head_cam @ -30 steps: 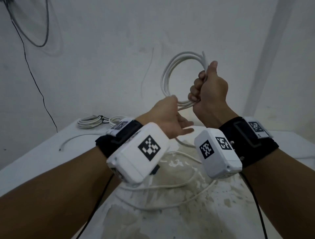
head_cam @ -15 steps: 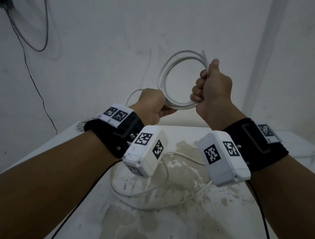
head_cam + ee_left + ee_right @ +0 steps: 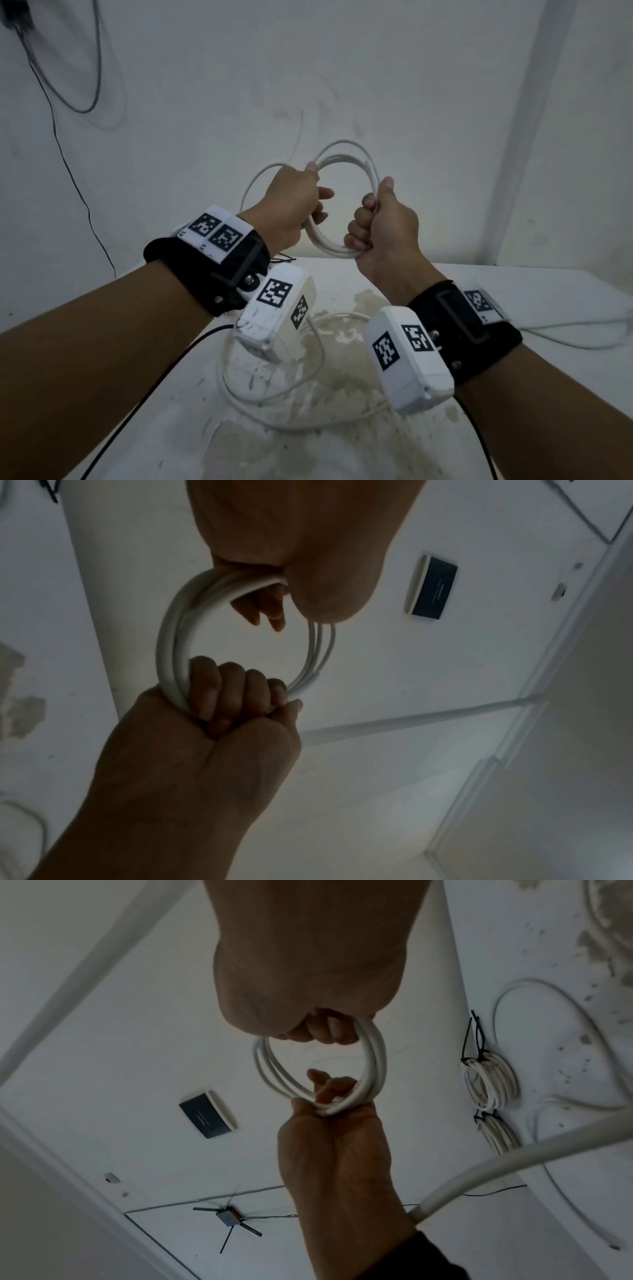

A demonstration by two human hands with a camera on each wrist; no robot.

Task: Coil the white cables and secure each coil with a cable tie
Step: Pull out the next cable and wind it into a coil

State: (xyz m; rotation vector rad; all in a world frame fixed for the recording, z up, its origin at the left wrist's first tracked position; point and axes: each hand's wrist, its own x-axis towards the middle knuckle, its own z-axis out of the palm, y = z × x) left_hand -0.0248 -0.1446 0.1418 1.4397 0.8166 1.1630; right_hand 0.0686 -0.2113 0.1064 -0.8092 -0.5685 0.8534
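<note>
I hold a white cable coil (image 3: 343, 153) of several loops upright above the table, between both hands. My left hand (image 3: 296, 202) grips its left side, with thumb and fingers curled round the strands (image 3: 329, 1106). Wrapped in a fist, my right hand (image 3: 379, 223) grips the right and lower part (image 3: 219, 693). The cable's loose tail (image 3: 274, 399) trails from the left hand down onto the table in wide loops. Two finished coils (image 3: 489, 1083) bound with black cable ties (image 3: 474, 1039) lie on the table at the back left.
The white table (image 3: 513, 428) has worn, peeling paint in the middle and stands in a corner against white walls. Another loose white cable (image 3: 582, 337) lies at the right. A thin black wire (image 3: 68, 164) hangs on the left wall.
My left hand has come up from under the coil and now grips its left side, adding a further loop. The right hand and the coil have come down a little.
</note>
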